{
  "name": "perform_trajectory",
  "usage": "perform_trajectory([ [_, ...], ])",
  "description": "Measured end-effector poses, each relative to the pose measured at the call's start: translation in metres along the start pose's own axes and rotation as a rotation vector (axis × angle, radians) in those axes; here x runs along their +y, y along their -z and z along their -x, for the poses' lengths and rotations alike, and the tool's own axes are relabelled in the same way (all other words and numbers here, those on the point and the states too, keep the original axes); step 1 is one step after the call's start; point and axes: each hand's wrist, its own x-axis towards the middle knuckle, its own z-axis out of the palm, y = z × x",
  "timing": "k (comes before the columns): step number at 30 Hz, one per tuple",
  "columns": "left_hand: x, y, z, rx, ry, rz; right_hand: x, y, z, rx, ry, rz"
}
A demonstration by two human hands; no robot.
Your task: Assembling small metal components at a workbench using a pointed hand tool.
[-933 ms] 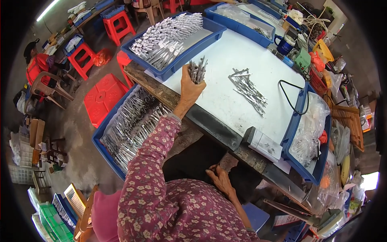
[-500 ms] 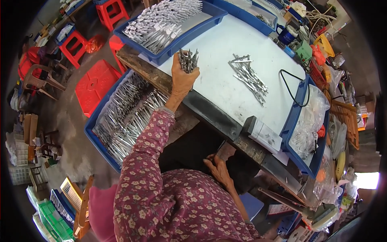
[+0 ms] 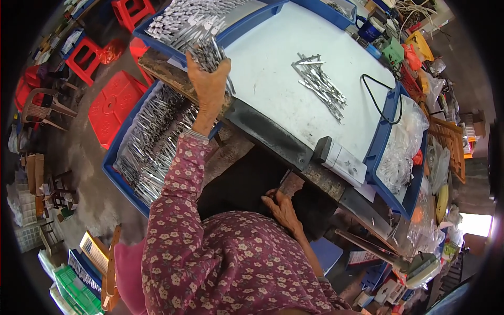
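Watching from my remote seat, I have the left hand (image 3: 208, 86) at the left end of the white-topped worktable (image 3: 262, 68), wrapped around a thick bundle of slim silvery-grey metal pieces (image 3: 207, 55). Fingers and thumb clasp it, tips fanning upward, with a silvery end poking down below the thumb. On the table's far left corner sits a blue rectangular plastic tray (image 3: 249, 25) heaped with pale slender pieces (image 3: 184, 23); the bundle overlaps its near wall from here, and whether they touch I can't tell. Lower, off the table's left edge, there's a second blue plastic tray (image 3: 125, 190) filled with bright, thin metal pieces (image 3: 152, 142). Mid-table, a loose criss-cross pile of silvery strips (image 3: 321, 86) lies well apart from either hand. Near the table's front edge, the right hand (image 3: 283, 210) curls over the dark lap; gripping something or not, I can't make out. Trouble, as I judge it: an uneven clasp could let that stray end slip past the table's edge; carried too low, the tips could snag the tray wall; over-squeezing might splay the bundle.
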Motion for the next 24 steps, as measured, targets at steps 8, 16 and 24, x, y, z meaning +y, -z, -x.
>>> perform_trajectory([
  [8, 0.002, -0.030, 0.002, -0.208, -0.056, -0.053, -0.001, 0.000, -0.001, -0.004, -0.033, -0.016],
  [16, -0.022, -0.030, 0.041, -0.437, 0.126, -0.068, -0.003, 0.003, 0.006, 0.001, -0.063, 0.016],
  [24, -0.022, -0.026, 0.040, -0.389, 0.232, 0.062, -0.007, 0.001, 0.003, -0.017, -0.099, 0.000],
])
